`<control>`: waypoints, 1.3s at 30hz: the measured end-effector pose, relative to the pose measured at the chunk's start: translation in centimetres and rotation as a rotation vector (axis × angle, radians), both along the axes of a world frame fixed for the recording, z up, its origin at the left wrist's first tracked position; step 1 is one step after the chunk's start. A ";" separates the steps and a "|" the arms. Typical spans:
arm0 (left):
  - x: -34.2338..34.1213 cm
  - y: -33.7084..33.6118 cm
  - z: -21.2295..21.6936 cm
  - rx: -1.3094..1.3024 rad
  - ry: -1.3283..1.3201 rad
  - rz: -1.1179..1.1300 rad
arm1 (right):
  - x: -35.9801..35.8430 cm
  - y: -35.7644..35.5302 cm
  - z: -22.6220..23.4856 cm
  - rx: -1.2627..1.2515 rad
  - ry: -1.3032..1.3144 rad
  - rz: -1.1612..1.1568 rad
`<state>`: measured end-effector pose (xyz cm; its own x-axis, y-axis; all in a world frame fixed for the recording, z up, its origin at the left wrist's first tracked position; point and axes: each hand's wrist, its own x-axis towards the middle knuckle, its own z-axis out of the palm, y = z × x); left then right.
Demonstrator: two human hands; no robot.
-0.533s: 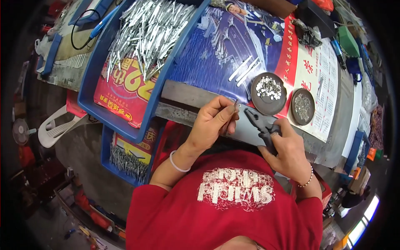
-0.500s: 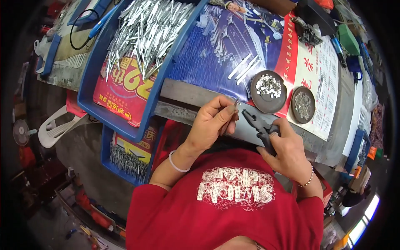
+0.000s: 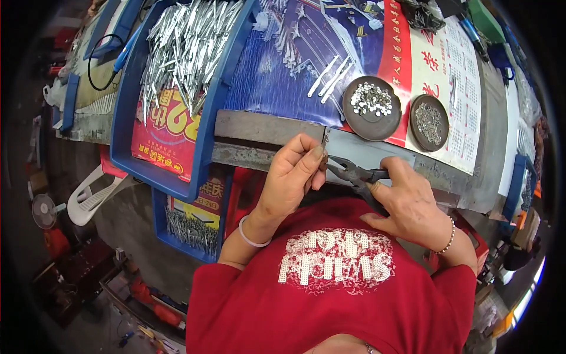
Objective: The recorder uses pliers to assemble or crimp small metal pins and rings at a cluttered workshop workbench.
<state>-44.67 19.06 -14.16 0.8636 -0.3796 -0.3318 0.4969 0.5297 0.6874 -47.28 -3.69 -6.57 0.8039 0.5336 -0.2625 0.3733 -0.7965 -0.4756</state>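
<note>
Head view: left hand [image 3: 292, 177] pinches one metal strip [image 3: 325, 137]; right hand [image 3: 407, 200] grips one pliers [image 3: 356, 177].

Head-worn fisheye, downward (close) over workbench [image 3: 265, 127]

A workshop: blue trays [image 3: 206, 135] of metal strips [image 3: 183, 47], workbench [image 3: 259, 127].

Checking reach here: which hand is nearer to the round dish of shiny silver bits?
Right. The right hand, gripping dark pliers, sits just below the round dish. The left hand, pinching a thin metal piece, is lower-left and slightly farther.
</note>
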 end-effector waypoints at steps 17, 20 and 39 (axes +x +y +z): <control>-0.2 -0.2 -0.5 0.213 -0.147 -0.040 | 0.2 0.0 0.0 -0.034 0.066 0.012; -0.4 -0.1 -0.5 0.339 -0.160 -0.031 | 1.9 -0.8 0.3 0.230 0.620 -0.021; -0.6 0.0 -1.4 0.199 -0.078 -0.041 | -0.6 0.3 -1.0 -0.034 0.013 0.009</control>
<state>-45.27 19.03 -15.53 0.8748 -0.3485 -0.3366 0.4566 0.3606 0.8133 -47.90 -3.35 -7.54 0.7955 0.5312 -0.2915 0.3743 -0.8092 -0.4529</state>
